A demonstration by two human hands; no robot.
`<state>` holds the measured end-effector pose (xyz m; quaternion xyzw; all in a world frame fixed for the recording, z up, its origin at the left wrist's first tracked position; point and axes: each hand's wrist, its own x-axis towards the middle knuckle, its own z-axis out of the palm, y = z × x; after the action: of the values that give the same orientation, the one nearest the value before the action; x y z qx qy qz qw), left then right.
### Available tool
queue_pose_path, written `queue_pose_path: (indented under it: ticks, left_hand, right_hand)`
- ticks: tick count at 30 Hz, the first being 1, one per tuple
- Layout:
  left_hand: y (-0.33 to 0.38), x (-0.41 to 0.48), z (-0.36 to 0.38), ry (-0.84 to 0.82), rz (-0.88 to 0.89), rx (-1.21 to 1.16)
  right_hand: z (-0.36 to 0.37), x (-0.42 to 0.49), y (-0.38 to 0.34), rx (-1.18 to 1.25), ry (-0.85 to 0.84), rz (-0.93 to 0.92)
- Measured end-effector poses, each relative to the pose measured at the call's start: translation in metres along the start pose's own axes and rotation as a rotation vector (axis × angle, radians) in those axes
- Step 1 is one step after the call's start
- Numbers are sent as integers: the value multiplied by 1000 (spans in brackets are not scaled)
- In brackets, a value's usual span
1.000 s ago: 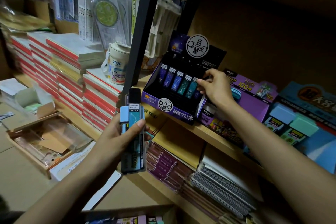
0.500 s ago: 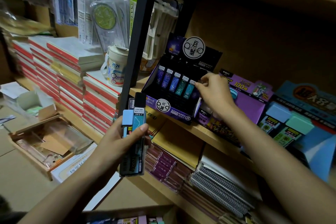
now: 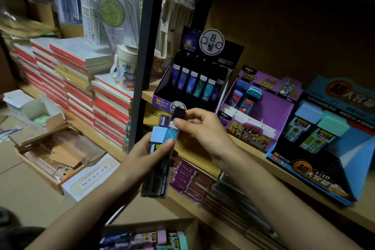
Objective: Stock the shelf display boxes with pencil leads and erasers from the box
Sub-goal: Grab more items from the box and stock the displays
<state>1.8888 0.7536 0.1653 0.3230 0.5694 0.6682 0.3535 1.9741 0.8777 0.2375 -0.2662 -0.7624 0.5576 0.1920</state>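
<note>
- The left hand (image 3: 145, 158) grips a bundle of lead cases (image 3: 159, 160). The bundle stands nearly upright, its long axis running from the palm up towards the shelf (image 3: 256, 155).
- The right hand (image 3: 206, 131) is the nearer one to the target. Its fingers (image 3: 179, 123) pinch the black cap of a dark case (image 3: 178, 112) that sticks out above the bundle's top, with the case's length in line with the bundle.
- The dark display box (image 3: 194, 87) lies just above and beyond those pinching fingers. Its cases lean back in a row, tops away from the person.
- Judging by this, the case should slide straight up out of the bundle, then go forward and up into the row. A free slot cannot be made out.
- The box's front lip sits between the fingers and the row and must be cleared.
- A black post (image 3: 146, 57) rises to the left of the fingers. A purple display box (image 3: 263, 111) and a blue display box (image 3: 324, 148) sit to their right.
- The stock box (image 3: 150, 237) is below both wrists.
</note>
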Motion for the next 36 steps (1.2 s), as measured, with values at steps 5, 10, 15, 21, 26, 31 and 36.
queue_pose_path:
  ticks: [5, 10, 15, 21, 26, 31, 36]
  left_hand:
    - [3, 3, 1, 10, -6, -69]
    - [5, 7, -2, 18, 18, -93]
    - [3, 9, -10, 57, 28, -77]
    - [3, 7, -14, 57, 31, -85]
    - [4, 6, -14, 67, 37, -88]
    - [4, 5, -14, 81, 42, -80]
    - [4, 5, -14, 85, 44, -71]
  right_hand:
    - [-44, 14, -20, 137, 175, -38]
    - [-88, 41, -44, 8, 400, -214]
    - [-104, 70, -50, -392, 494, -334]
    - [-104, 80, -33, -672, 413, -389]
    - [-104, 87, -29, -615, 377, -364]
    - [-103, 88, -23, -500, 394, -321]
    - [-98, 89, -16, -831, 518, -494]
